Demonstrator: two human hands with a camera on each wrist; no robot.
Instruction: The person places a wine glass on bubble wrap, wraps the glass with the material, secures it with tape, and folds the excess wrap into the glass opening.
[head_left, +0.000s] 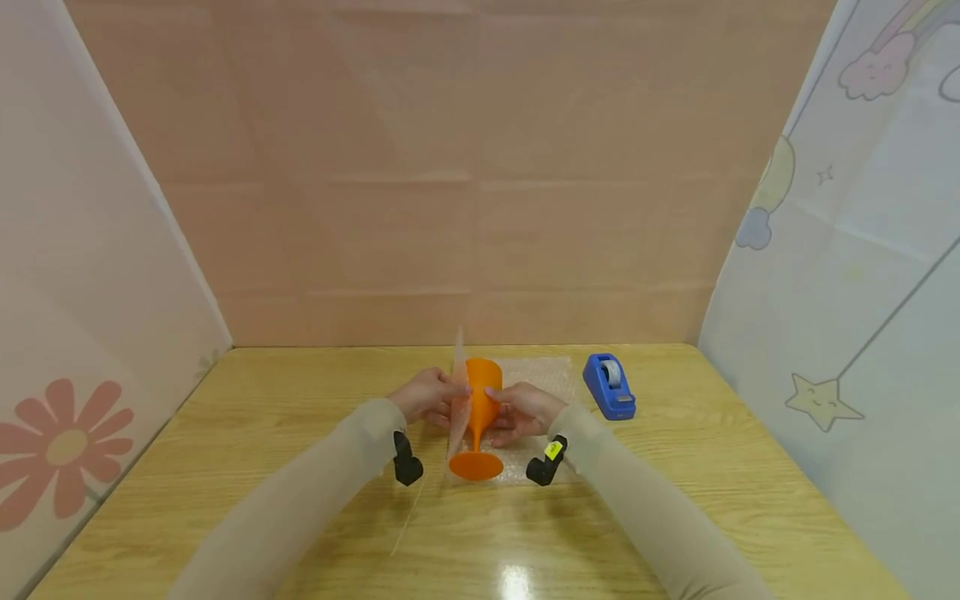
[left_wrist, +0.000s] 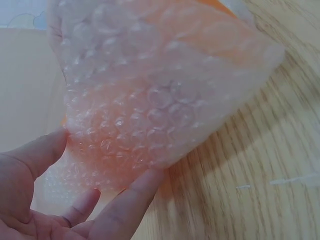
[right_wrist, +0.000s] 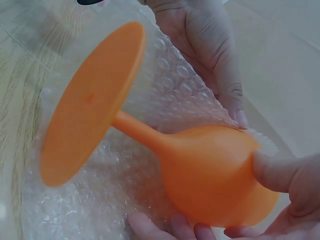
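An orange goblet (head_left: 480, 408) lies on its side over a sheet of clear bubble wrap (head_left: 553, 372), its round foot toward me. My right hand (head_left: 527, 408) grips the bowl, thumb on top and fingers beneath, as the right wrist view of the goblet (right_wrist: 215, 170) shows. With my left hand (head_left: 427, 395) I hold the left part of the bubble wrap (left_wrist: 135, 120), raised against the bowl. In the left wrist view thumb and fingers lie along the wrap's edge, and orange shows through it. The foot and stem are uncovered.
A blue tape dispenser (head_left: 610, 387) with a roll of tape stands right of the wrap on the wooden table (head_left: 300, 433). A thin clear strip (head_left: 407, 521) lies left of the wrap. Fabric walls (head_left: 465, 208) enclose the back and both sides.
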